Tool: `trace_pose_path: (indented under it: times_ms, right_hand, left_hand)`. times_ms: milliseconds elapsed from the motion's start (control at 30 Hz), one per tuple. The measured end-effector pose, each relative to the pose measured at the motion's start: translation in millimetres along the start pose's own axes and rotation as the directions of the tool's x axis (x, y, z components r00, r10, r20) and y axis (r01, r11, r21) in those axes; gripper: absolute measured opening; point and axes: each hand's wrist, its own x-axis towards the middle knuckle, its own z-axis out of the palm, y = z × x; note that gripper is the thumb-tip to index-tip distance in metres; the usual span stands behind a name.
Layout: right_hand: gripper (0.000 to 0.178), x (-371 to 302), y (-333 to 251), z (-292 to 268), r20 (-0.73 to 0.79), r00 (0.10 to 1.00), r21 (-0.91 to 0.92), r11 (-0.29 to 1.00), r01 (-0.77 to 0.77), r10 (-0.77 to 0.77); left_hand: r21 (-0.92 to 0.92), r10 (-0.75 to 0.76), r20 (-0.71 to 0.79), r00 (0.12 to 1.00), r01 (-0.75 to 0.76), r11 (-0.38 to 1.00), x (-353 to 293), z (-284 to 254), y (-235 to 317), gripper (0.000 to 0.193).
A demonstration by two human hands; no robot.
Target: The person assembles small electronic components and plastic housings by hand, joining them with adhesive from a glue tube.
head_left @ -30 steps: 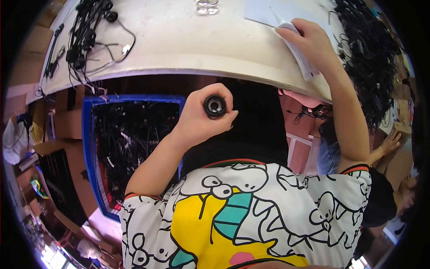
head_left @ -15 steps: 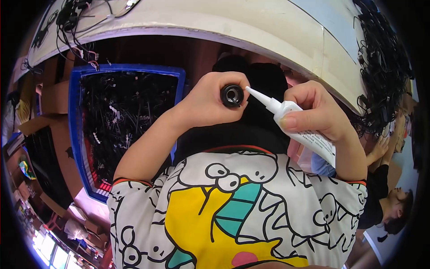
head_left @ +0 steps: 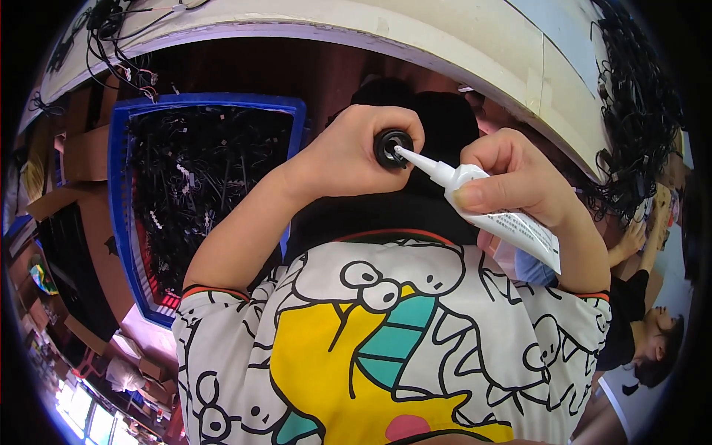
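Observation:
My left hand (head_left: 363,150) is wrapped round a black cylindrical part (head_left: 385,152), whose round open end faces up at me. Inside that end a greyish ring shows; the rest of the part is hidden in my fist. My right hand (head_left: 519,178) pinches a white squeeze tube (head_left: 512,226) with small dark print on it. The tube's long pointed nozzle (head_left: 423,159) slants to the left, and its tip lies over the open end of the black part. Whether the tip touches the inside, I cannot tell.
A blue crate (head_left: 119,200) full of black cables stands at my left. Ahead runs a pale table (head_left: 445,44), with cables hanging over its far left edge and a heap of black cables (head_left: 638,111) on the right. At the right a co-worker (head_left: 630,319) sits with arms stretched out. Cardboard boxes (head_left: 93,152) are at the far left.
The nozzle tip has moved left, from beside the black part's rim to over its opening. My left hand has shifted slightly up and right.

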Motion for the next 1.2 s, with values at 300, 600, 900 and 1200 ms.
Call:
trace_pose_path:
  times_ms: [300,600,900,1200]
  right_hand:
    - [0.015,5.0,3.2,0.1,0.011,1.0,0.01,1.0,-0.001,0.001]
    - [0.014,10.7,7.2,-1.8,0.023,0.999,0.017,0.999,0.03,-0.031]
    - [0.015,10.7,2.3,-1.1,0.063,0.998,-0.003,1.0,-0.029,0.029]
    - [0.02,6.0,-8.2,-9.1,0.029,0.997,-0.213,0.975,-0.057,0.065]
  left_hand:
    - [-0.006,-0.009,0.021,1.0,0.009,1.0,-0.5,-0.9,-3.3,0.016]
    - [-0.014,-0.015,0.028,1.0,0.015,1.0,-0.8,0.2,-6.2,0.017]
    - [0.024,-0.011,0.026,1.0,0.01,1.0,0.1,5.0,-7.0,0.018]
    - [0.098,-0.038,0.01,0.999,0.037,0.994,0.5,7.1,3.6,0.017]
